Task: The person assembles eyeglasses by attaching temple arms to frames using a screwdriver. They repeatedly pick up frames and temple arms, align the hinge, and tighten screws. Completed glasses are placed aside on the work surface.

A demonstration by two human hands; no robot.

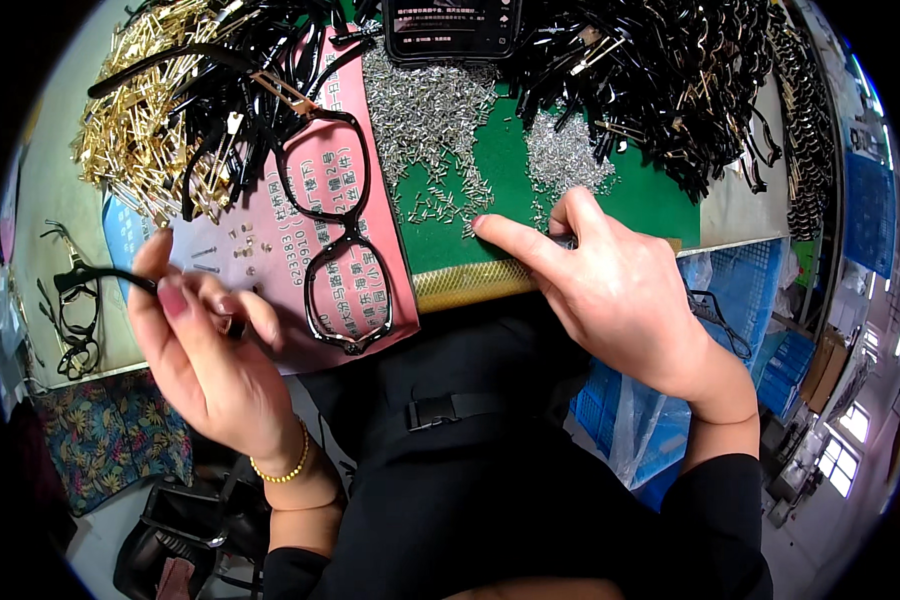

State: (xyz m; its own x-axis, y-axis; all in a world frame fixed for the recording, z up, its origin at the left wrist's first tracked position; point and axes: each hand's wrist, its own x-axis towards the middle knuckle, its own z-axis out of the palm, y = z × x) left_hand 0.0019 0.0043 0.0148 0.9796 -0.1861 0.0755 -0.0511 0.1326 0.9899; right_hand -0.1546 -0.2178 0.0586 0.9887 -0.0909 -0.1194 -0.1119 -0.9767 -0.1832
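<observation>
My left hand [215, 350] is closed on a black eyeglass temple [115, 272], which sticks out leftward between thumb and fingers. To its right, a dark eyeglass frame [350, 232] lies on a pink and blue printed sheet [275, 215]; a dark temple with a gold-coloured inner part extends from its far end. My right hand [620, 280] points its index finger onto the near edge of a spread of small silver screws [448, 200] on a green mat [500, 150]. Its other fingers curl in around something dark, mostly hidden.
Gold-coloured metal strips [120, 125] and black temples [630, 90] are heaped at the back. A second pile of tiny silver parts [570, 155] sits on the mat. A phone [450, 28] stands at the far edge. More frames [75, 310] lie left; a blue crate [740, 290] is at right.
</observation>
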